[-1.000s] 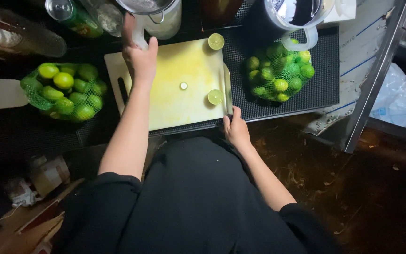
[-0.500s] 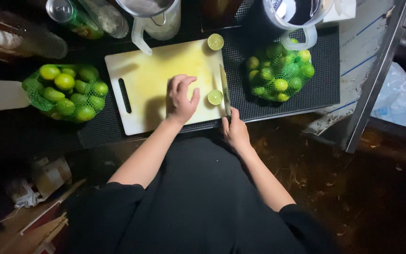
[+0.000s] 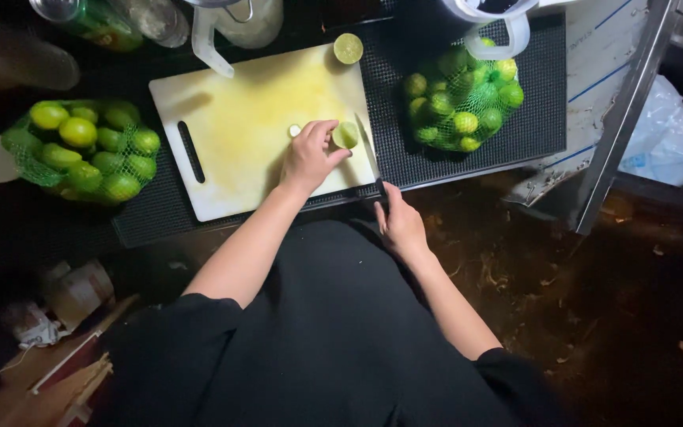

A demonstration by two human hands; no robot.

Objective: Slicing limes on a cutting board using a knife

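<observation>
Green-and-pale, the cut lime half [image 3: 346, 134] is lying cut face up near the right edge of the yellow-stained white plastic cutting board [image 3: 231, 119], and my left hand [image 3: 310, 154] is reaching onto it: thumb and forefinger are apart, bracketing the half, touching or just about touching its rind. I am not calling it a firm grip.

My right hand [image 3: 401, 225] is resting at the near edge of the worktop with its fingers closed around the dark handle of a kitchen knife [image 3: 371, 158], whose blade is lying along the board's right edge, just beside the lime half.

Handling judgement: the half is looking light, firm in the rind, wet and slippery on the cut face, and likely to rock on its dome. I am judging the best hold to be across the rind on opposite sides, cut face left untouched.

Count:
- lime halves: two in view, this one and a second lime half [image 3: 348, 48] at the board's far right corner
- one small pale lime scrap [image 3: 295, 130] beside my left fingers
- mesh bags of whole limes: two, a left green net bag [image 3: 81, 150] and a right green net bag [image 3: 460, 103] on the black ribbed mat [image 3: 539, 95]; limes inside are overlapping, so I cannot count them
- one board, one knife
- clear jugs at the far edge: partly cut off, not counted.
</observation>
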